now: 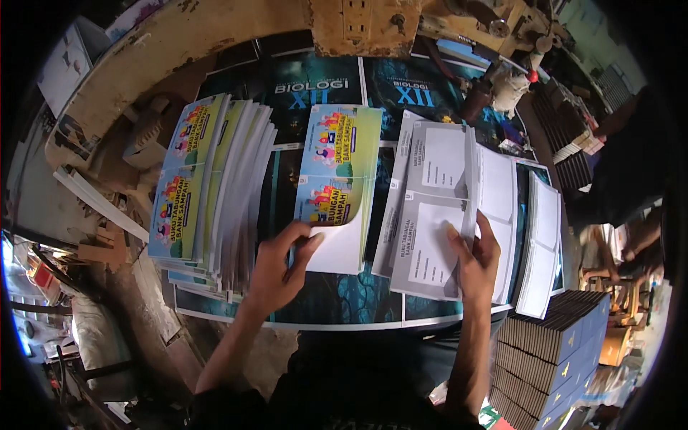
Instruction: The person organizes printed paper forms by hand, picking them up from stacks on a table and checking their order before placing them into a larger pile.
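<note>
My left hand pinches the lower left corner of a printed cover sheet, blue, yellow and green. That corner curls up, showing its white underside. My right hand grips the right edge of a batch of grey-and-white printed sheets, thumb on top and fingers round the edge. How many sheets it holds I cannot tell. Left of my left hand stands a thick, fanned pile of the same colourful covers, with white pages among them. More white printed pages lie in overlapping piles to the right.
Dark teal printed sheets cover the worktop. A worn tan machine body curves along the back, with a metal mechanism at the far right. Stacked blue-covered books stand at the lower right. Another person's hand shows at the right.
</note>
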### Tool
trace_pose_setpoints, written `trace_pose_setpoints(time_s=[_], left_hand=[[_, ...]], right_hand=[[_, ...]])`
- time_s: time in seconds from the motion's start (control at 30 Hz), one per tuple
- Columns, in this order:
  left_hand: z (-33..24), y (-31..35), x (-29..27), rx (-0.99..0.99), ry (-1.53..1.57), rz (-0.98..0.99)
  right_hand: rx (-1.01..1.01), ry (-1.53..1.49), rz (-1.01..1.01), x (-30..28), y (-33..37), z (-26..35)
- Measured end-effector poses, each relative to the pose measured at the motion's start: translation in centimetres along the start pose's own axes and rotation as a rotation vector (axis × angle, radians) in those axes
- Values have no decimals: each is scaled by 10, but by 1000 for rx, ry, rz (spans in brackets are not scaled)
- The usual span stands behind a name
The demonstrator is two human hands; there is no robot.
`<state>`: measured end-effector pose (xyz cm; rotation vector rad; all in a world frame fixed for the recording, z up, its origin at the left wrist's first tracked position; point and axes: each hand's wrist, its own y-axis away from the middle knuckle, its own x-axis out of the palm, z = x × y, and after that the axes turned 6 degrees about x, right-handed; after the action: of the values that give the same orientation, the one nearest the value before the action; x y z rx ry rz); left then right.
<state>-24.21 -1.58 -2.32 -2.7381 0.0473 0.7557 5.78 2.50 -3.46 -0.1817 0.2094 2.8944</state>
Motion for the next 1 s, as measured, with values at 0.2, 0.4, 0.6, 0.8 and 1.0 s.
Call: trace_pose_setpoints(time_s=[0.2,0.4,0.6,0.8,1.0], left_hand=[[19,27,6,-40,193,-180],[10,10,7,108,204,3],[-6,-19,-26,-137,-26,-360],[21,-29,-118,-164,-111,-470],[138,17,-219,-7,-907,-426]], right_hand=[[-16,-115,227,81,-1,-4],[45,-239,307,123,9,11],[-20,-282,530,121,41,40],[-283,-186,444,81,49,54],[-391,65,208,-9,4,22]])
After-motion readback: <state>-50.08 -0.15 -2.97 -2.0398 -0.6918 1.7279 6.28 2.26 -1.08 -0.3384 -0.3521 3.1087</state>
